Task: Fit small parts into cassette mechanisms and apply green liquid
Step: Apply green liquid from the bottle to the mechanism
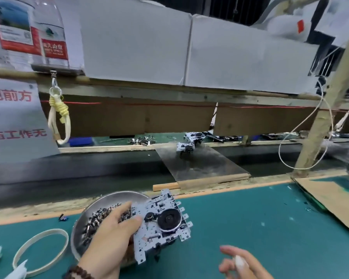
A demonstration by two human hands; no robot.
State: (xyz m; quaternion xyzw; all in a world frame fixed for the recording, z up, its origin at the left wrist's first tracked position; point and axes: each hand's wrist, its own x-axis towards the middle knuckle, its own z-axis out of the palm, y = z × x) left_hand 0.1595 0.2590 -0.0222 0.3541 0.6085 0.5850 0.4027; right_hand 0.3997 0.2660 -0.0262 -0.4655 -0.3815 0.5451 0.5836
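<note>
My left hand (111,236) grips a metal cassette mechanism (161,224) by its left edge, thumb on top, holding it tilted above the green mat. The mechanism has a black flywheel on its face. Right behind my left hand sits a round steel bowl (101,200) filled with several small dark metal parts (97,218). My right hand (242,262) hovers low at the bottom right with fingers loosely spread; a white wrap covers one fingertip, and it holds nothing that I can see. No green liquid is in view.
Two more mechanisms (185,147) lie on a dark plate (201,166) across the conveyor belt. A tan band loop (40,252) lies on the mat at left. Cardboard (330,200) covers the mat's right side. A wooden post (320,121) stands at right.
</note>
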